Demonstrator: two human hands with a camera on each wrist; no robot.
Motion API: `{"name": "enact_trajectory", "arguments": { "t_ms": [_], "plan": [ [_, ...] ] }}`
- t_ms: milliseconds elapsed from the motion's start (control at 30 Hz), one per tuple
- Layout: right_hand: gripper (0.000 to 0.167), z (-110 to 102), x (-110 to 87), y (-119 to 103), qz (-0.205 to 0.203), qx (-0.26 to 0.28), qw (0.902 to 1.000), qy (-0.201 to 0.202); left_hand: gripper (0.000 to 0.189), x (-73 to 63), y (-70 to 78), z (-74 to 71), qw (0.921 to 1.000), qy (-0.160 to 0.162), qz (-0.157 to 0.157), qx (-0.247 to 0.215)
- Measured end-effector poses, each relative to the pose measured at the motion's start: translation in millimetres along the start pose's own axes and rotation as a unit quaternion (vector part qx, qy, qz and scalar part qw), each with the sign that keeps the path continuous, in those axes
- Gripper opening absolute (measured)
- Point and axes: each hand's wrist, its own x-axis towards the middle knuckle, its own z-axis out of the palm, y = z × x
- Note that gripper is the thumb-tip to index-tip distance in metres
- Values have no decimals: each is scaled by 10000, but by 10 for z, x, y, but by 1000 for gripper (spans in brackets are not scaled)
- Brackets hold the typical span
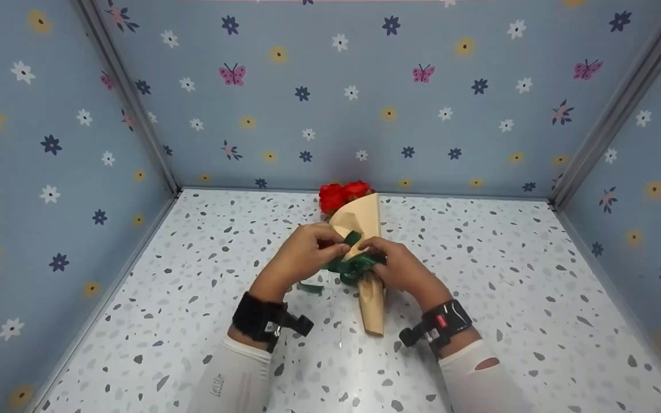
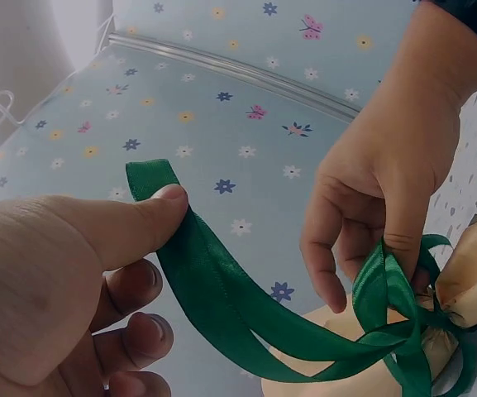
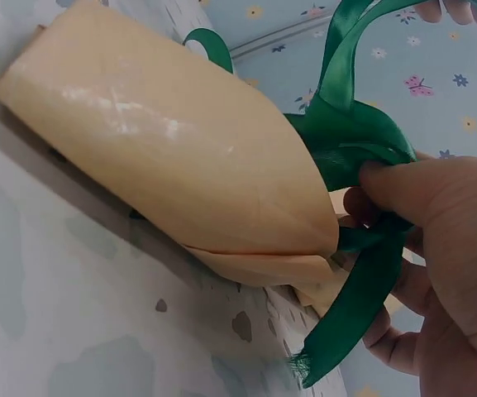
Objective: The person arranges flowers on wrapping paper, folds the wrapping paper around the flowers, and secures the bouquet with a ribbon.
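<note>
Red flowers [image 1: 333, 198] stick out of a bouquet wrapped in tan paper [image 1: 365, 212], which lies on the table with its narrow stem end toward me. Green satin ribbon [image 1: 359, 267] is wound about its gathered waist. My left hand [image 1: 307, 249] pinches a loose length of that ribbon between thumb and finger; in the left wrist view the ribbon [image 2: 221, 289] rises in a band from the knot to the thumb. Close to the waist, my right hand [image 1: 402, 264] pinches a ribbon loop. A frayed ribbon tail [image 3: 345, 331] hangs below it in the right wrist view.
The speckled white table [image 1: 221, 344] is bordered by blue flower-patterned panels [image 1: 319, 132] at the back and both sides. Another ribbon end [image 1: 310, 288] lies left of the wrapped stems. Each wrist wears a black strap [image 1: 256, 315] with a small camera.
</note>
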Motion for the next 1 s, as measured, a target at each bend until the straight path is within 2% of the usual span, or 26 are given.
{"name": "enact_trajectory", "arguments": {
  "t_ms": [200, 333, 600, 800, 867, 933, 1000],
  "plan": [
    [38, -30, -3, 19, 0, 127, 9996, -266, 10, -3, 11, -2, 10000, 1, -5, 2],
    [42, -42, -24, 0, -40, 88, 9992, -381, 10, -7, 28, -9, 10000, 25, -35, 31],
    [35, -2, 7, -50, -117, -306, 9992, -230, 10, -10, 20, -6, 10000, 30, -53, 29],
    [49, -51, -32, -138, -284, -868, 9958, -39, 11, -4, 17, -22, 9999, 46, -29, 112],
    [45, -85, -49, -207, -464, -1155, 9921, 142, 11, -6, 14, -31, 9998, 56, -60, 155],
    [34, -108, -68, -298, -630, -1379, 9881, 255, 10, -10, 14, -42, 9998, 90, -115, 159],
    [20, -100, -78, -398, -740, -1480, 9861, 128, 9, -13, 8, -51, 9997, 129, -147, 125]
  ]
}}
